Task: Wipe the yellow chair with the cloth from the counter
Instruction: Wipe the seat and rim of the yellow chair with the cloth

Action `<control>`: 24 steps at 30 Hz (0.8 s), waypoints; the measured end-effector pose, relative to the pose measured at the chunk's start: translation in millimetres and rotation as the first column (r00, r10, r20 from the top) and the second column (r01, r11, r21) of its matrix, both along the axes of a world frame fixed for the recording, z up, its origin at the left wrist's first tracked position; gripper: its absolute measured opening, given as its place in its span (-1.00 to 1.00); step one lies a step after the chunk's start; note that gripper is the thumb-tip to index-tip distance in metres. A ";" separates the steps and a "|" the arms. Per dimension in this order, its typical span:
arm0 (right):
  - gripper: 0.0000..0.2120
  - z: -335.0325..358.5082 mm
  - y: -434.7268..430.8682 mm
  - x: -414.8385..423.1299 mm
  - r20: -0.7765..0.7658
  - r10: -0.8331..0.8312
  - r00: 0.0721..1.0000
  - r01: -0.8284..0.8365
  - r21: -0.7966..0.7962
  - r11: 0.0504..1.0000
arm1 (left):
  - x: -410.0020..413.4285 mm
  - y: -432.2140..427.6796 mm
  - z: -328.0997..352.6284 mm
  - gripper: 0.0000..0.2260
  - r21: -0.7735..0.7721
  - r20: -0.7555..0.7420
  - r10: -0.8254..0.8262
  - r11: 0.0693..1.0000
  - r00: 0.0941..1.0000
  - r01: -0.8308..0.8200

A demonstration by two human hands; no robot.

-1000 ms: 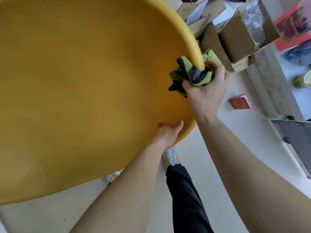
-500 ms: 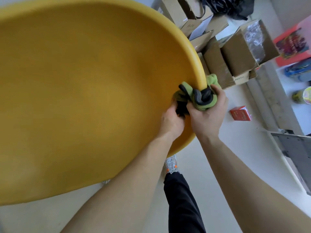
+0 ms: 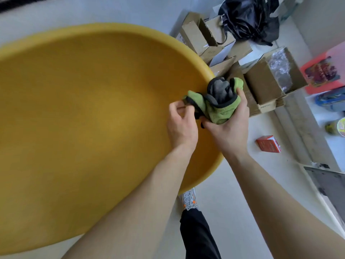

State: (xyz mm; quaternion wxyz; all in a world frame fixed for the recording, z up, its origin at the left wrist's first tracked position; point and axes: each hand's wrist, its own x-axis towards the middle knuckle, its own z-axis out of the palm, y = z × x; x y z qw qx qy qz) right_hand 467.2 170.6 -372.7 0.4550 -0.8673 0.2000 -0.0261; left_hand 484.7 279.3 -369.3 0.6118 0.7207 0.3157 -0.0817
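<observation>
Left hand and right hand grip the cloth over the yellow chair (box labels illegible).

Chair: the yellow chair is filling the left side.
Cloth: the green-grey cloth is lying bunched on the chair's rim.
Right: the right hand is gripping the cloth from below.
Left: the left hand is pinching its dark edge.
Floor: cardboard boxes and a red box are sitting beyond the rim.

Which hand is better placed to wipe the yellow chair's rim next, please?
Right: the right hand cups the bunched cloth at the yellow chair's rim; the left hand only pinches a corner.
</observation>
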 end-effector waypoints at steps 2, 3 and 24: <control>0.10 4.1 2.8 0.8 0.034 -0.032 0.999 0.031 0.042 0.999 | 14.5 -4.5 27.8 -0.72 -0.129 0.041 -0.039 0.991 0.998 0.044; 0.11 10.9 5.8 5.6 0.065 -0.036 0.997 0.032 0.063 0.998 | 17.3 -6.0 34.7 -0.65 -0.174 0.044 -0.091 0.980 0.995 0.098; -0.64 51.4 -21.8 82.1 -0.035 -0.085 0.996 0.092 0.341 0.935 | 75.0 67.8 36.6 -0.67 0.173 -0.283 -0.178 0.957 0.943 0.232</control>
